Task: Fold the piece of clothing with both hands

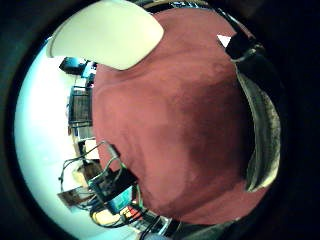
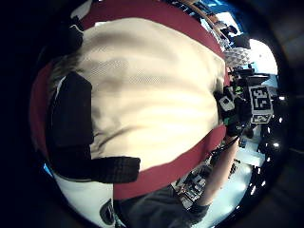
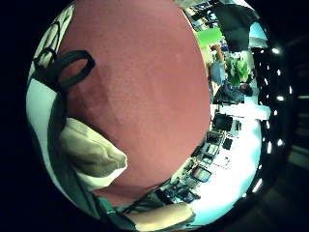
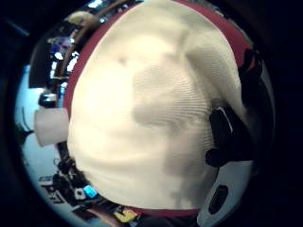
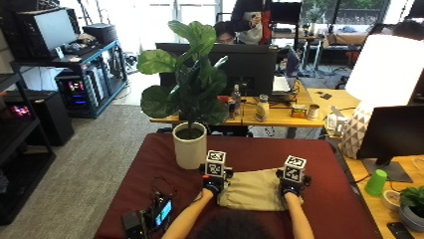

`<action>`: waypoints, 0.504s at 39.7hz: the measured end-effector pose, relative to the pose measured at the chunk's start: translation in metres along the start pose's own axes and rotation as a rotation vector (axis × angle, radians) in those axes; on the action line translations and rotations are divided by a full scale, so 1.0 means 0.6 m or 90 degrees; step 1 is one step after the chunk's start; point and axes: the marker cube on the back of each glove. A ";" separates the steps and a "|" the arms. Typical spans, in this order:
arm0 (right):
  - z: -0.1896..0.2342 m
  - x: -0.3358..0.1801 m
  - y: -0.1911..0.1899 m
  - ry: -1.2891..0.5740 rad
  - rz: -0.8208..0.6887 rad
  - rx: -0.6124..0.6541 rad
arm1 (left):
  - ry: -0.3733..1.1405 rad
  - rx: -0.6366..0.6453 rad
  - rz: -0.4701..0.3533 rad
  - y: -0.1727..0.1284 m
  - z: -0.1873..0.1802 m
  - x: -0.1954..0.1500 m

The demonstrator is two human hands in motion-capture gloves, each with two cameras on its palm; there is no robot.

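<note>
1. The beige garment lies folded on the dark red table — long axis running left to right.
2. The left hand rests at its left edge, the right hand at its right — whether either pinches the cloth, I cannot tell.
3. A potted plant stands just beyond, to the far left.

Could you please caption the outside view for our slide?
Left hand and right hand rest on a folded beige garment on the red table.

Folded garment edge on red table cover
</note>
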 end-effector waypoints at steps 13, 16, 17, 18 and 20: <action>-0.107 -0.098 -0.048 -0.040 -0.086 0.038 | 0.032 0.112 -0.061 -0.010 -0.095 -0.082; -0.127 -0.171 -0.017 -0.039 -0.147 0.065 | 0.086 0.138 -0.044 -0.059 -0.073 -0.101; -0.140 -0.192 0.011 -0.039 -0.170 0.075 | 0.104 0.150 -0.040 -0.068 -0.070 -0.107; -0.152 -0.211 0.042 -0.037 -0.190 0.082 | 0.120 0.163 -0.040 -0.073 -0.071 -0.113; -0.160 -0.247 0.099 -0.028 -0.226 0.077 | 0.141 0.191 -0.048 -0.072 -0.080 -0.125</action>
